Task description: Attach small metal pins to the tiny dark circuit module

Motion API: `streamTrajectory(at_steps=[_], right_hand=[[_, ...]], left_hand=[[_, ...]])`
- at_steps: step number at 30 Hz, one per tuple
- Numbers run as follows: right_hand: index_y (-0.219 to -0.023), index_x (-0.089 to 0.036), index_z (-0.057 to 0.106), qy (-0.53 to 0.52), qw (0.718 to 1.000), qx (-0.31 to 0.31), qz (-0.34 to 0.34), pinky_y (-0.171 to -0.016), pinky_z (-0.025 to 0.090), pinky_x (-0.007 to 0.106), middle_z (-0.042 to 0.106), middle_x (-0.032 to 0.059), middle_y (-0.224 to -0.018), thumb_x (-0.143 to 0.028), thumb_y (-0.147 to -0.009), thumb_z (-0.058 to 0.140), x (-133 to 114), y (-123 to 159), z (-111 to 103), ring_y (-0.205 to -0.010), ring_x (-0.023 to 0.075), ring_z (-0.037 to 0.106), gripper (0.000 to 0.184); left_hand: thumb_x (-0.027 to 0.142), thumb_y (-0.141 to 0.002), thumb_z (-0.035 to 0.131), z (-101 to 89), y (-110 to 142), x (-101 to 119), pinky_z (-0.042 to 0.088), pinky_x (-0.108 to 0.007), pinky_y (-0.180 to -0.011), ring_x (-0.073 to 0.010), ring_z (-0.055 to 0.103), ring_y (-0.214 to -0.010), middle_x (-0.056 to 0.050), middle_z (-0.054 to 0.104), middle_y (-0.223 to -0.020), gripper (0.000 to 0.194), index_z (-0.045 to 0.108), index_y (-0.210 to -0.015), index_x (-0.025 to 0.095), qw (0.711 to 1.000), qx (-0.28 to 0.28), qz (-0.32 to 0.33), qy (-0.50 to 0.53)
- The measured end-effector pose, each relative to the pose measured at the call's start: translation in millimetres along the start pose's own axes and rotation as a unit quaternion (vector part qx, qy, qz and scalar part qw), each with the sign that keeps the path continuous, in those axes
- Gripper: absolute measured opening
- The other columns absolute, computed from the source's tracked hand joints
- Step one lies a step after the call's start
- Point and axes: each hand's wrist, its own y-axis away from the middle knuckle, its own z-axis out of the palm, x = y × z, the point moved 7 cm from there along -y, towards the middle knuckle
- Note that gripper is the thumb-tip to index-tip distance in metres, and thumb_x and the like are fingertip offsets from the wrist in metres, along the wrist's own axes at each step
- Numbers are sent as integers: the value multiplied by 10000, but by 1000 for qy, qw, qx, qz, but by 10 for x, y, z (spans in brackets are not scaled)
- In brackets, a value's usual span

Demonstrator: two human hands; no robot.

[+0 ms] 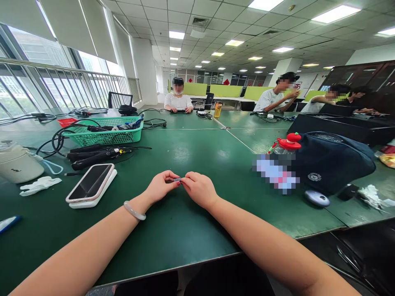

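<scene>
A small dark-and-silver piece (177, 179) is held between my two hands, low over the green table (197, 230); it is too small to tell its kind. My left hand (160, 186), with a pale bangle (135, 210) on its wrist, pinches the piece between thumb and fingers. From the other side, the closed fingertips of my right hand (200, 190) grip the right end of the same piece. Parts of it are covered by the fingers. To the left of my hands a phone (91, 183) lies on a white box (94, 202).
A green basket (106, 137) of cables, black rod-like devices (95, 157) and a white jar-like container (19, 162) stand left. To the right are a red-topped bottle (288, 144), a dark blue bag (336, 162) and a mouse (317, 198). Several people sit across the table.
</scene>
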Motion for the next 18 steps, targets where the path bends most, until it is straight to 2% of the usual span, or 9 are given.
streamTrajectory(at_steps=[6, 11, 14, 18], right_hand=[[-1007, -224, 641, -68, 997, 45, 3, -765, 375, 230, 610, 50, -943, -359, -934, 329, -4, 28, -117, -832, 120, 528, 348], [-1127, -246, 593, -96, 995, 34, 18, -789, 385, 218, 603, 40, -996, -344, -926, 356, 66, 15, -110, -874, 118, 539, 326], [-1168, -251, 559, -96, 991, -13, 89, -762, 398, 212, 588, 29, -1032, -268, -907, 400, 255, 6, -15, -873, 114, 550, 306], [-988, -245, 643, -88, 974, -125, 166, -703, 401, 222, 599, 21, -949, -269, -864, 475, 490, 45, 201, -823, 125, 563, 210]], left_hand=[[357, -637, 712, 63, 29, 27, 436, -348, -857, -172, 616, -840, -46, 667, -870, 322, 595, -864, 161, 985, -66, -6, 162], [352, -650, 715, 46, 20, 1, 420, -352, -884, -176, 615, -869, -51, 675, -883, 294, 600, -841, 161, 974, -61, -4, 218], [352, -651, 718, 13, 6, -29, 404, -357, -908, -182, 609, -900, -64, 676, -896, 321, 591, -868, 152, 976, -41, -15, 215], [325, -646, 730, 10, 2, -61, 378, -348, -928, -173, 606, -909, -64, 676, -899, 336, 586, -885, 140, 976, -38, -32, 212]])
